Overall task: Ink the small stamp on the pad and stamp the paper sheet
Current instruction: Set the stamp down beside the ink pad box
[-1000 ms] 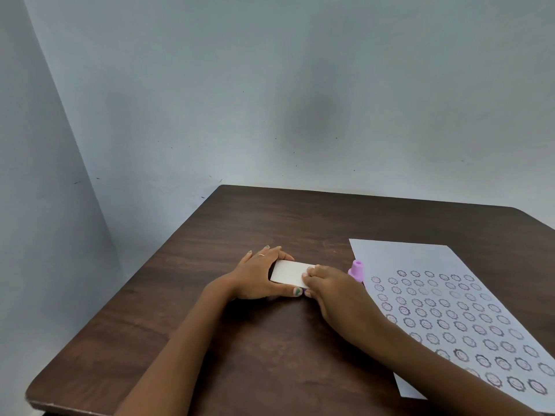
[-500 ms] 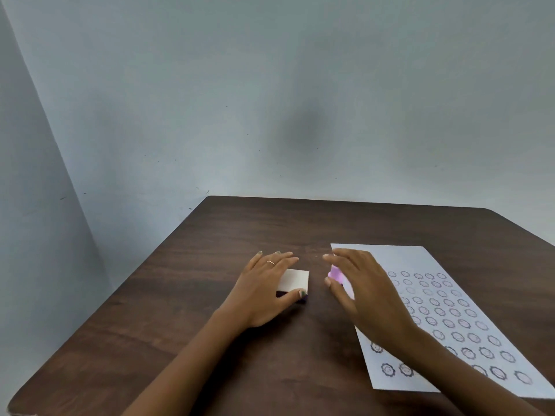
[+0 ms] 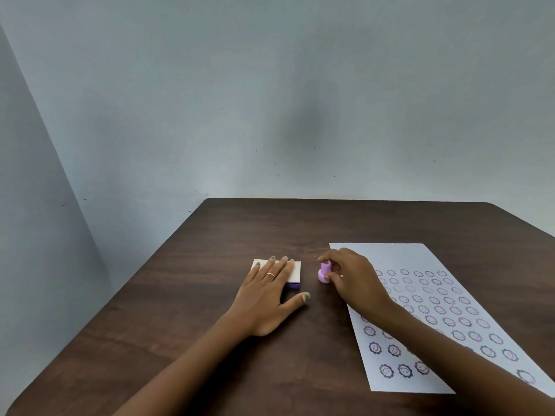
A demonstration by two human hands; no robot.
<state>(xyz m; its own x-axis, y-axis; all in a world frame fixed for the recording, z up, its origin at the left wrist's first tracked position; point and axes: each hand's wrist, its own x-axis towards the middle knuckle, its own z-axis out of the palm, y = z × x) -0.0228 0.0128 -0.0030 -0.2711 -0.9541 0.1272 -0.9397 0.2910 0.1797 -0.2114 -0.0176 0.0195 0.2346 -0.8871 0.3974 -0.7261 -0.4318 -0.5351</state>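
A small pink stamp [image 3: 324, 272] stands on the dark wooden table [image 3: 210, 310], just left of the paper sheet [image 3: 399, 259]. My right hand [image 3: 354, 277] pinches the stamp between thumb and fingers. The sheet is white and covered with rows of round flower-face prints. The ink pad [image 3: 295, 274] is a white box with a purple base, left of the stamp. My left hand [image 3: 267, 295] lies flat on the pad with fingers spread, hiding most of its lid.
A pale wall rises directly behind the table's far edge. The table's left edge runs diagonally toward me, with the floor gap beside it. My right forearm crosses the lower part of the sheet.
My right hand left the ink pad, moved right and closed on the pink stamp. My left hand shifted from gripping the pad's side to lying flat on top of it.
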